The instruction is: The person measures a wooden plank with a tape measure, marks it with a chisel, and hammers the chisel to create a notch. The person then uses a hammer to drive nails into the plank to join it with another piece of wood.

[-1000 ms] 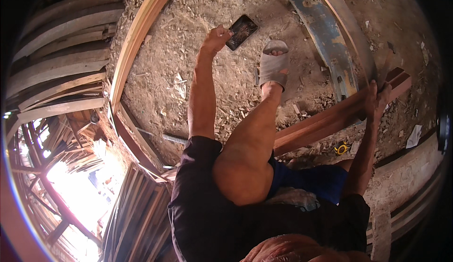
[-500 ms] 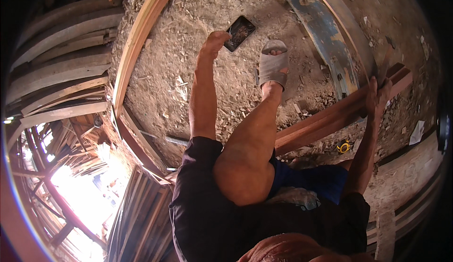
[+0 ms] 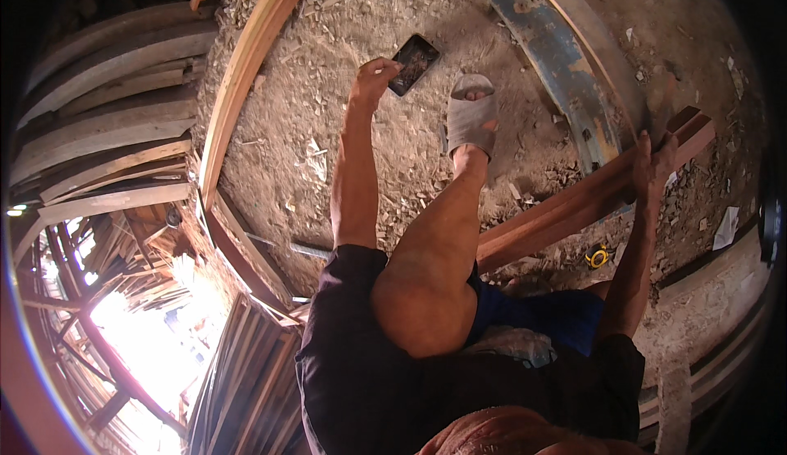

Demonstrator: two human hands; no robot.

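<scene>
Black tray point(image 3: 416, 65): left hand point(image 3: 375, 78) curled (right point(image 3: 652, 166) on beam point(image 3: 566, 205))

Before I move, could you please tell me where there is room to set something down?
The littered ground has room between the long beam and left forearm, and between that forearm and the leg. Around the right hand, reddish timber and blue board crowd it.

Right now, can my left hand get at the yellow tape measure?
Probably not easily: your left hand's straight path to the tape measure crosses your leg and the wooden beam.
</scene>
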